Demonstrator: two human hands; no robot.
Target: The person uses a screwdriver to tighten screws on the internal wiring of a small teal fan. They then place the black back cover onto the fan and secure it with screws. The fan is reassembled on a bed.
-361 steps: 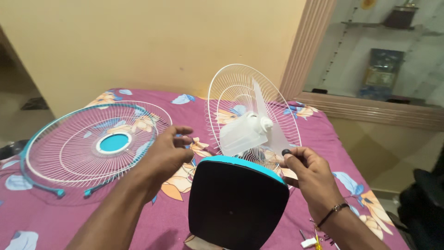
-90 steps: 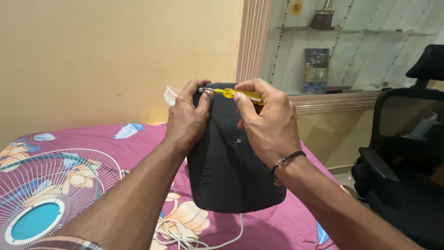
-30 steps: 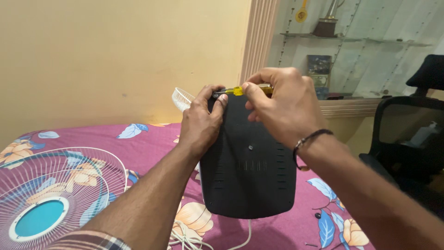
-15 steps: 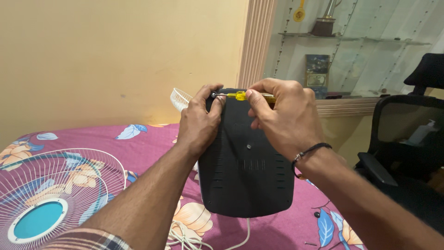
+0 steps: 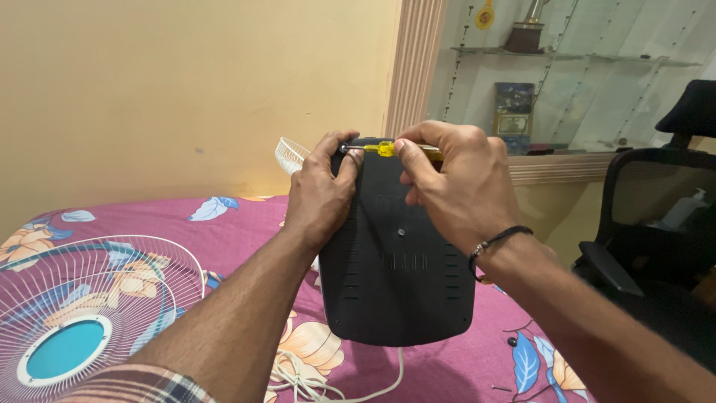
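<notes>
Fan grille cut off; screwdriver handle hidden.

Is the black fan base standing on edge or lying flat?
On edge: the base shows its underside, left hand steadying its top.

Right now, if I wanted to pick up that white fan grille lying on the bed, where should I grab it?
Probably by the outer rim of the fan grille, coming from above on the near right edge. It lies flat on the bedspread, so the rim ring is the sturdiest part to pinch; the thin wire spokes would likely bend, and the blue centre disc offers no edge.
</notes>
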